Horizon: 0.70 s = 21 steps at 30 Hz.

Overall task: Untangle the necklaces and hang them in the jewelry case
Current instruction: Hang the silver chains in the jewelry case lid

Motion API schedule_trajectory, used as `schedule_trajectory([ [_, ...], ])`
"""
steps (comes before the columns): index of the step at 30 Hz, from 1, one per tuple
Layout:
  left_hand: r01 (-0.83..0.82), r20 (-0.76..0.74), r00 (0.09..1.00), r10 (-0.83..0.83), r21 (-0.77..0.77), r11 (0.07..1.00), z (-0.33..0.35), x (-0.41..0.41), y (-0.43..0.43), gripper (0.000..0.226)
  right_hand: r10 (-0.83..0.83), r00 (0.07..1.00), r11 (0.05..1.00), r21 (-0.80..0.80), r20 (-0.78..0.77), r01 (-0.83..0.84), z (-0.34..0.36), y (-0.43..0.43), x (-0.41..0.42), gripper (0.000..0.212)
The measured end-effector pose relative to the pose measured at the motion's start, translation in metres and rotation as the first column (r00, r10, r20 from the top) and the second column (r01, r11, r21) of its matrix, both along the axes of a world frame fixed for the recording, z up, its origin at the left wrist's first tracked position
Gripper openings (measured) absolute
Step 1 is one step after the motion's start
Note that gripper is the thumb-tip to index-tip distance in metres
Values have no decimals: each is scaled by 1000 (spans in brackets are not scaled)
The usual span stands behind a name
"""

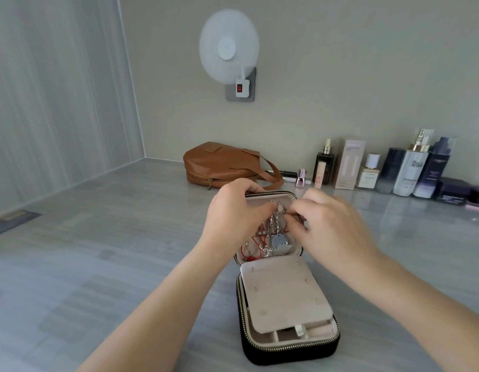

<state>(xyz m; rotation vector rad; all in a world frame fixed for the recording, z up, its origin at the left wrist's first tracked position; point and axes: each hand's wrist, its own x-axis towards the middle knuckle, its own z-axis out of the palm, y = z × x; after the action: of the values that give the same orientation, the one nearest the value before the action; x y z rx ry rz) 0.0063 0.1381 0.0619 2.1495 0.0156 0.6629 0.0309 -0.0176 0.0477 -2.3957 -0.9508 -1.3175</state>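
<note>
Closest to the viewer, two bare forearms reach forward over the black zip-round jewelry case with pale beige lining (288, 348), which lies open on the grey streaked countertop (98, 264). Its lower tray is covered by a beige padded flap (284, 294), and its upright lid (265, 197) stands at the far end.

The hands are close together at that lid. The left hand (233, 213) curls over the lid's top edge, thumb turned in toward the chains. The right hand (332, 224), smeared by motion blur, bunches its fingertips (293, 214) on the silver chain necklaces (280, 237), apparently pinching a strand. These hang in a knot against the lid's lining, mixed with red cord necklaces (253, 245).

Judging by this, the work is at the untangling step, and no strand looks cleanly separated yet. The next move probably calls for easing one chain free of the bundle while the lid is braced, then looping it over a hook.

The hooks are hidden behind the hands and chains. Blur makes the exact pinch uncertain, and whether the left thumb holds a chain cannot be told. Which strand belongs to which pendant is unreadable.

Behind sit a tan leather bag (222, 165) and a row of cosmetic bottles (410, 167).
</note>
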Motion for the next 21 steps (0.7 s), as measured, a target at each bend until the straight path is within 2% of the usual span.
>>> schedule_trajectory([
  [2, -2, 2, 1000, 2, -13, 1000, 0, 0, 0, 20, -12, 1000, 1000, 20, -12, 13, -1, 0, -2, 9],
  [8, 14, 1, 1000, -14, -15, 1000, 0, 0, 1, 23, 6, 996, 999, 37, 92, -10, -4, -3, 0, 11],
  [14, 7, 36, 999, -7, 2, 1000, -1, 0, 0, 15, -25, 982, 998, -51, 186, 35, -6, -5, 2, 7],
  [16, -3, 38, 999, 3, -6, 1000, -2, 0, -1, 13, -52, 976, 995, -70, 214, 68, -6, -6, 4, 12],
  [21, 4, 39, 999, -3, -31, 1000, -2, 0, -2, 12, -33, 976, 996, -69, 214, 48, -4, -4, 2, 4],
])
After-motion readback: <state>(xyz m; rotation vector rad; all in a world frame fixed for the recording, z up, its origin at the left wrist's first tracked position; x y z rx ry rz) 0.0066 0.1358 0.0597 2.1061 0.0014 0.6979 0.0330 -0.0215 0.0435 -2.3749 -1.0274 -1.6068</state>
